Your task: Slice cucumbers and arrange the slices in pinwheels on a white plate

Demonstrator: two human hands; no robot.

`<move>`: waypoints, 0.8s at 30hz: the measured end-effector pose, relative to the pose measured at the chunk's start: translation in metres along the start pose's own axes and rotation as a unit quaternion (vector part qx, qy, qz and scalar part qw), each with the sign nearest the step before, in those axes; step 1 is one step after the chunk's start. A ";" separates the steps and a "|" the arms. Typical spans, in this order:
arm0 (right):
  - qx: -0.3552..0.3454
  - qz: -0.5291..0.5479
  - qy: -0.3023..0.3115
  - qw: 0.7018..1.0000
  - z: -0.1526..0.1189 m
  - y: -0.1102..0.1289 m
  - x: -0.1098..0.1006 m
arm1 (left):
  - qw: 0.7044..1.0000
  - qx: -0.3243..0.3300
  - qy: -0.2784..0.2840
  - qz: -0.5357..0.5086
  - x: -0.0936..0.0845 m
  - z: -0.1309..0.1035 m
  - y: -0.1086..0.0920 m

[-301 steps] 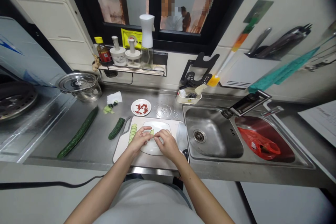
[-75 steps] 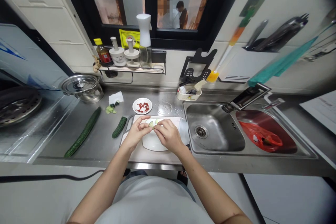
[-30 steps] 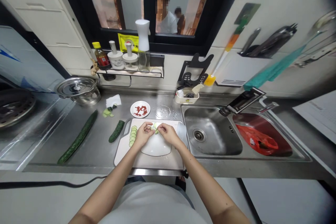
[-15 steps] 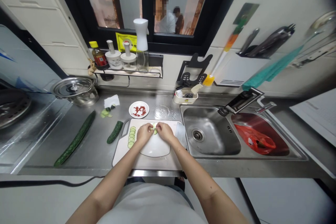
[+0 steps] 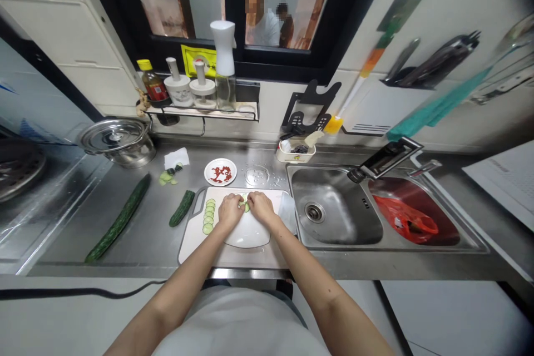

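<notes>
Over the far part of a white plate (image 5: 247, 236), my left hand (image 5: 231, 210) and my right hand (image 5: 262, 207) are close together. Both have their fingers closed on small cucumber slices (image 5: 246, 206), which the fingertips partly hide. The plate rests on a pale cutting board (image 5: 200, 250) with a grey rim. Left of the plate, a row of overlapping cucumber slices (image 5: 208, 216) lies on the board. A cut piece of cucumber (image 5: 182, 208) is beside the board, and a long whole cucumber (image 5: 119, 219) lies farther left.
A small plate of red pepper bits (image 5: 221, 172) stands behind the board. Cucumber scraps (image 5: 167, 178) lie by a white paper (image 5: 176, 158). A lidded pot (image 5: 133, 147) is at the back left. To the right is a double sink (image 5: 334, 206) with a red bag (image 5: 406, 219).
The view has shifted slightly. My hands stay over the plate, with small finger movements at the cucumber slices.
</notes>
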State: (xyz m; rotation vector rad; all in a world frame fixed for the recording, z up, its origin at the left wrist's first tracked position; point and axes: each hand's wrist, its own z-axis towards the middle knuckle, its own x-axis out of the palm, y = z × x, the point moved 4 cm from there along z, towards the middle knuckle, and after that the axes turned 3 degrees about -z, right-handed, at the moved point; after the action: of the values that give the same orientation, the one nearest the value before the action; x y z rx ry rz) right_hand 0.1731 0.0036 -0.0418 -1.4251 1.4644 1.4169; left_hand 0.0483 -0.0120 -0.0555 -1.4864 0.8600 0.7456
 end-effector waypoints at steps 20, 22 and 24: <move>-0.017 -0.054 -0.011 0.998 0.000 0.001 0.004 | 1.000 0.001 -0.009 -0.004 0.003 -0.002 0.003; -0.017 -0.049 -0.011 0.999 0.000 0.001 0.005 | 1.000 -0.001 -0.008 -0.004 0.003 -0.002 0.003; -0.018 -0.044 -0.012 0.999 0.000 0.001 0.005 | 1.000 -0.004 -0.006 -0.005 0.004 -0.002 0.003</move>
State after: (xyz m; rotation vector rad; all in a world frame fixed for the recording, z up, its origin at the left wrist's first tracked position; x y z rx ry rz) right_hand 0.1709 0.0020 -0.0461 -1.4709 1.3513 1.4068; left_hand 0.0477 -0.0148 -0.0600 -1.4904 0.8421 0.7499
